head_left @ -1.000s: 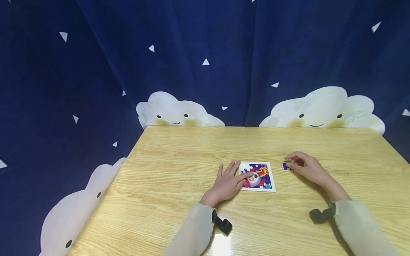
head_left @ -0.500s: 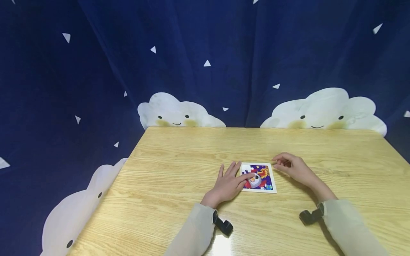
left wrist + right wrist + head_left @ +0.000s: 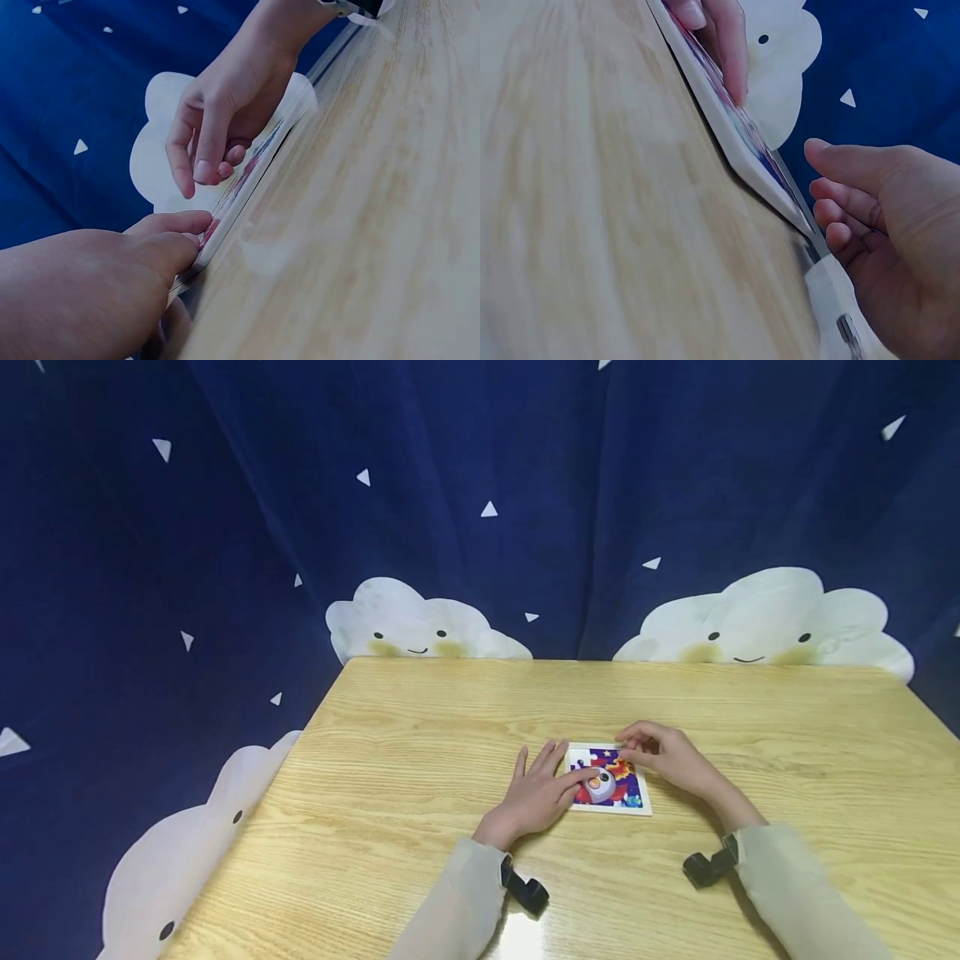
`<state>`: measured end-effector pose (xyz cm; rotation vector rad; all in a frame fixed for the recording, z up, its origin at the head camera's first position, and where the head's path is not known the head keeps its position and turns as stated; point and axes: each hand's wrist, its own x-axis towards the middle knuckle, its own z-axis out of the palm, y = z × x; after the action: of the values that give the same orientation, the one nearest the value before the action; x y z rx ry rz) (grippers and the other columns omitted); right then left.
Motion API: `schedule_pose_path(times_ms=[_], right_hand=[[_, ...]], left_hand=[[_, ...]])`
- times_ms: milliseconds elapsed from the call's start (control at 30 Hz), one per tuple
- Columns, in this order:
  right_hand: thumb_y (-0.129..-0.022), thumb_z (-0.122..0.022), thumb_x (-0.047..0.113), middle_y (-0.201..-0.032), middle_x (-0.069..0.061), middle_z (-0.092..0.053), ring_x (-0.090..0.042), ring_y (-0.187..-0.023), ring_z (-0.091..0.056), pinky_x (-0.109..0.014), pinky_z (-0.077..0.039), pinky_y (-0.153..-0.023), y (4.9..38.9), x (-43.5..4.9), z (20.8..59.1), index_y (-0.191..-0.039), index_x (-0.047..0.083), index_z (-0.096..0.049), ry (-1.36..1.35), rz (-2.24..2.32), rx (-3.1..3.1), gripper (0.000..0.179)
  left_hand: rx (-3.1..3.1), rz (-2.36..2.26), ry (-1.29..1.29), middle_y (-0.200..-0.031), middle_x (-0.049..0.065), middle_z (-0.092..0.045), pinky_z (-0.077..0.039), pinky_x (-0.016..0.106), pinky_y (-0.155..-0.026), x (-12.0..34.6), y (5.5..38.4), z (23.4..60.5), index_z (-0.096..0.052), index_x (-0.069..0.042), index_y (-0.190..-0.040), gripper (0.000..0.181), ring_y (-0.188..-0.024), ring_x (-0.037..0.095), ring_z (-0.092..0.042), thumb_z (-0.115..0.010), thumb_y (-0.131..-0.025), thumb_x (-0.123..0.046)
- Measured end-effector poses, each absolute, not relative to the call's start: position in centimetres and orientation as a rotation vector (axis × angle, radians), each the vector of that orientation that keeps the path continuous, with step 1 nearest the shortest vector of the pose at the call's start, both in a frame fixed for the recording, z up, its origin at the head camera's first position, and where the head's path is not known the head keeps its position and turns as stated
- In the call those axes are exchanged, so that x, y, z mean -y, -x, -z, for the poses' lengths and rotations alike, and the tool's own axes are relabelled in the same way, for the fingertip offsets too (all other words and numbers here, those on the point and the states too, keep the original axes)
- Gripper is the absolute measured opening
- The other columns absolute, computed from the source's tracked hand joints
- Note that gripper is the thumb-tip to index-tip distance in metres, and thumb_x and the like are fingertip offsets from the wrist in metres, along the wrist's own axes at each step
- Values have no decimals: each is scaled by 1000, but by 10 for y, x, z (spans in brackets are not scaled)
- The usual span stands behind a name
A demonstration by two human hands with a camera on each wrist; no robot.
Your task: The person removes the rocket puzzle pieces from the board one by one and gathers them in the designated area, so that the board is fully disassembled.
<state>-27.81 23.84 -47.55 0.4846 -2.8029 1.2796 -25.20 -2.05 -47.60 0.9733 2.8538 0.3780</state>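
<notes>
A small framed jigsaw puzzle (image 3: pixel 611 810) with a penguin picture lies flat on the table, with a white gap in its far left corner. My left hand (image 3: pixel 528 797) rests at its left side; the forefinger presses on the penguin and the other fingers spread along the edge. Over the far right corner is my right hand (image 3: pixel 663 758), thumb and forefinger brought together in a pinch around a puzzle piece. The piece itself is hidden by the fingers now. In the right wrist view, the right hand's fingers (image 3: pixel 844 202) are curled below the thumb.
A light wooden table (image 3: pixel 420 760) extends around the puzzle. Dark blue curtain (image 3: pixel 450 443) with white triangles and smiling clouds (image 3: pixel 780 614) hangs behind and to the left. A black strap mount (image 3: pixel 708 867) sits on each wrist, below pale sleeves.
My right hand, with the small purple puzzle piece at its fingertips a second ago, has moved left from the table to the puzzle's far right corner. My left hand stays put.
</notes>
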Motion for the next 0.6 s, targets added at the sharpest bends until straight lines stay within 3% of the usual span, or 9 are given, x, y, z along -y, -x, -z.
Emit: schedule_pose_path(times_ms=[600], right_hand=[[-90,-70,14,-82,0,-59,-7,-72,-49,-20,-42,-63,285,-216,472,-102,9,-70,-552,-1189,2872,13]], left_hand=[[-2866,-354,-982,-166,5,-15,-10,60,-122,20,252,478,-36,-49,-147,41,-155,26,-12,-28,-107,-40]])
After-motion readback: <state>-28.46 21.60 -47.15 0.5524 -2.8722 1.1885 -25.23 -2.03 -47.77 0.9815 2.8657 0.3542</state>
